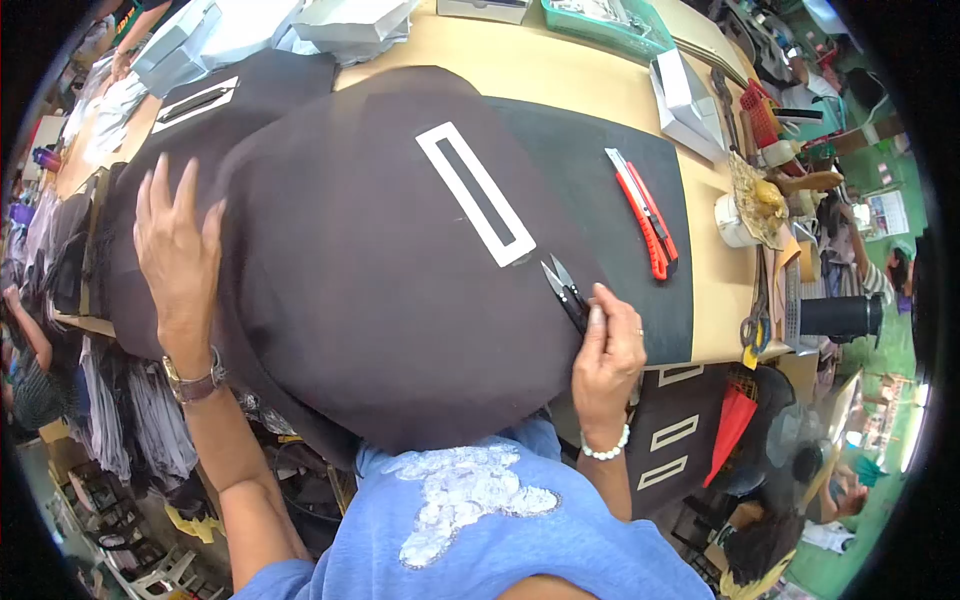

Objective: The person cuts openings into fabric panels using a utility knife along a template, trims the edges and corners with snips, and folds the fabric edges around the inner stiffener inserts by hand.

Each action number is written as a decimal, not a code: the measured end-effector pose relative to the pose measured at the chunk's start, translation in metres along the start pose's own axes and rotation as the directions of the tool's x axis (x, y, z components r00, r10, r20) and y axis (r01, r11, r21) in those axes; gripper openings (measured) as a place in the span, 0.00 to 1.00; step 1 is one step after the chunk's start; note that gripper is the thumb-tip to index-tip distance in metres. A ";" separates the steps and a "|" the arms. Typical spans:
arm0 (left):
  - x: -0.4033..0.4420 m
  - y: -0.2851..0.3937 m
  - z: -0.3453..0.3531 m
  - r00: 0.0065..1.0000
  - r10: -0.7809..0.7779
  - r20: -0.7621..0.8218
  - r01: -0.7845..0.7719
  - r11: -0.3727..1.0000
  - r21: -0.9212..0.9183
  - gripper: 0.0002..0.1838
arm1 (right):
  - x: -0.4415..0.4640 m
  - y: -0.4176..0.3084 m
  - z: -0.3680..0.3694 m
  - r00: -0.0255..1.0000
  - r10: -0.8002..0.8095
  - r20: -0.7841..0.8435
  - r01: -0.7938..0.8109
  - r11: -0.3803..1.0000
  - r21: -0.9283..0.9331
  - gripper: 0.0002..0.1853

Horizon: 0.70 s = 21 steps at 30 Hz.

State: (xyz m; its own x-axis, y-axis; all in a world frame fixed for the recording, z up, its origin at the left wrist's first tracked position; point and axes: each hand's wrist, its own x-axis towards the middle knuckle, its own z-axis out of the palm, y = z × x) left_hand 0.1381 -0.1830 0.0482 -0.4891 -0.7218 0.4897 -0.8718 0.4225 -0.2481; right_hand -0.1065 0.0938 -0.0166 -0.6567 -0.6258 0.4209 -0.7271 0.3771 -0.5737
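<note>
A large dark brown fabric piece [340,250] spreads over the table in front of me. A white rectangular frame-shaped patch [447,160] with a long slot lies on it, tilted. My right hand [608,350] is closed around the handle end of small thread snips [566,288], whose parted blades point up toward the patch's lower corner. My left hand [180,250] is open, fingers spread, over the fabric's left side; whether it touches the cloth I cannot tell. A red box cutter [646,220] with its blade out lies right of the fabric on a dark green cutting mat [600,150].
White boxes [350,25] and a green tray [610,25] line the far edge. At right stand a white box [688,105], a white pot [735,220] with a crusted brush, and scissors [757,320]. Another slotted patch [197,104] lies far left. Other people work nearby.
</note>
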 end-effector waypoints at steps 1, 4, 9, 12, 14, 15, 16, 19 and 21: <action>0.009 0.011 -0.008 0.998 0.054 -0.031 -0.056 0.994 -0.090 0.23 | 0.006 0.001 -0.006 0.999 0.048 -0.013 -0.047 0.998 0.028 0.11; 0.026 0.057 -0.017 0.952 0.285 -0.115 -0.306 0.852 -0.424 0.23 | 0.042 0.011 -0.020 0.988 -0.054 -0.145 0.034 0.990 -0.137 0.13; 0.028 0.136 0.025 0.866 0.500 -0.002 -0.352 0.606 -0.713 0.37 | 0.093 0.058 -0.019 0.998 0.047 -0.037 -0.057 0.919 -0.391 0.22; 0.024 0.153 0.048 0.901 0.432 0.041 -0.254 0.602 -0.757 0.45 | 0.096 0.061 -0.016 0.989 0.144 0.036 -0.128 0.950 -0.284 0.24; 0.019 0.155 0.057 0.910 0.406 0.088 -0.168 0.553 -0.816 0.48 | 0.094 0.063 -0.012 0.999 0.031 0.033 -0.020 0.958 -0.287 0.23; 0.019 0.155 0.058 0.911 0.403 0.087 -0.164 0.549 -0.819 0.49 | 0.095 0.062 -0.010 0.996 0.062 0.060 -0.046 0.970 -0.238 0.23; 0.019 0.155 0.057 0.913 0.400 0.088 -0.159 0.544 -0.824 0.50 | 0.097 0.060 -0.010 0.992 0.093 0.091 -0.074 0.979 -0.192 0.22; 0.013 0.155 0.063 0.927 0.371 0.052 -0.160 0.518 -0.840 0.51 | 0.102 0.033 -0.008 0.979 0.142 0.148 -0.137 0.990 -0.044 0.19; 0.013 0.154 0.067 0.936 0.350 0.037 -0.154 0.503 -0.850 0.51 | 0.100 0.015 0.008 0.988 0.075 0.137 -0.102 0.972 0.210 0.17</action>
State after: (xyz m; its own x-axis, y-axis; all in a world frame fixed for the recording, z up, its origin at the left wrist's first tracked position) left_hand -0.0042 -0.1643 -0.0396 -0.7637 -0.5483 0.3406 -0.3397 0.7901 0.5103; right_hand -0.1816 0.0313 0.0114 -0.6754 -0.6836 0.2767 -0.5977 0.2877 -0.7483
